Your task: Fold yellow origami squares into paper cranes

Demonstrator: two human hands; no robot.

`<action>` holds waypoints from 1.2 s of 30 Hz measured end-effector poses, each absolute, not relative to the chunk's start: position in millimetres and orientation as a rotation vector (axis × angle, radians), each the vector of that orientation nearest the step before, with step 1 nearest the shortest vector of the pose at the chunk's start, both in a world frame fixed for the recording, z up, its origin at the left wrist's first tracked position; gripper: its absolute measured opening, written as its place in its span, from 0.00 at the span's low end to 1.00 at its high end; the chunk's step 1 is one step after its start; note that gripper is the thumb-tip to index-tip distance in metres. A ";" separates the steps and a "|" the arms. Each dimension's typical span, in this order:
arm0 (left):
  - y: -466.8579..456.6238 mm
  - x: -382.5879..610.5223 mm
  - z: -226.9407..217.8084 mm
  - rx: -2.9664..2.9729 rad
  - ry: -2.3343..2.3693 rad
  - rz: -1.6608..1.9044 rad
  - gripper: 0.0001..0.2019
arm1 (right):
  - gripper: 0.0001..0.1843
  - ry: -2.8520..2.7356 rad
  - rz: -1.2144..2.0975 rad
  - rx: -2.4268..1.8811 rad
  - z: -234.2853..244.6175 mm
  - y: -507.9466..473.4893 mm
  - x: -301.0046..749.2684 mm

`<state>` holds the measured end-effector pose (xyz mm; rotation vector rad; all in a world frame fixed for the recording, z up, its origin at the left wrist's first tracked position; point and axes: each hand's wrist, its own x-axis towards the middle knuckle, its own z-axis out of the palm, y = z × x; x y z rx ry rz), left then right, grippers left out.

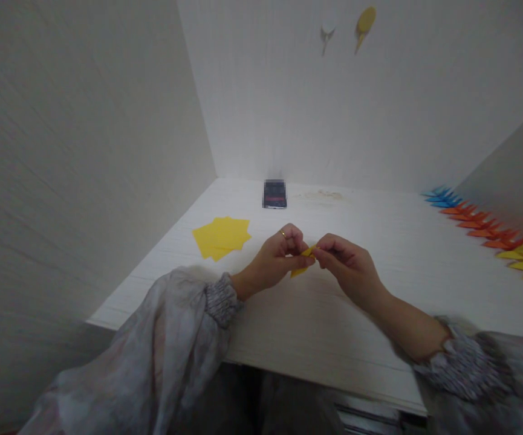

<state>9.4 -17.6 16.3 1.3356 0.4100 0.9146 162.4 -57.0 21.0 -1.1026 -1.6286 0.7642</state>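
Note:
Between my two hands is a small piece of folded yellow paper (299,271), held above the white table near its front edge. My left hand (283,251), with a ring on one finger, pinches it between thumb and fingers. The thumb and forefinger of my right hand (343,257) close on its upper right tip. My fingers hide much of the paper, so its full shape does not show. To the left of my left hand, several yellow paper sheets (222,237) lie overlapping in a fanned pile.
A dark phone (274,194) lies at the back against the wall. Along the right side of the white table (392,241) runs a row of folded paper cranes (479,223) in blue, orange and yellow. Walls enclose the table; two hooks (364,23) hang on the back wall.

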 end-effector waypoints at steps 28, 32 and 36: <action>-14.6 10.7 8.4 1.477 0.537 0.828 0.23 | 0.12 -1.684 0.710 -1.262 24.4 -55.3 159.6; -14.8 9.2 10.4 1.551 0.549 0.828 0.22 | 0.14 -1.652 0.721 -1.306 23.5 -56.4 158.2; -15.1 9.6 10.4 1.494 0.542 0.821 0.22 | 0.15 -1.565 0.839 -1.220 24.8 -53.9 160.8</action>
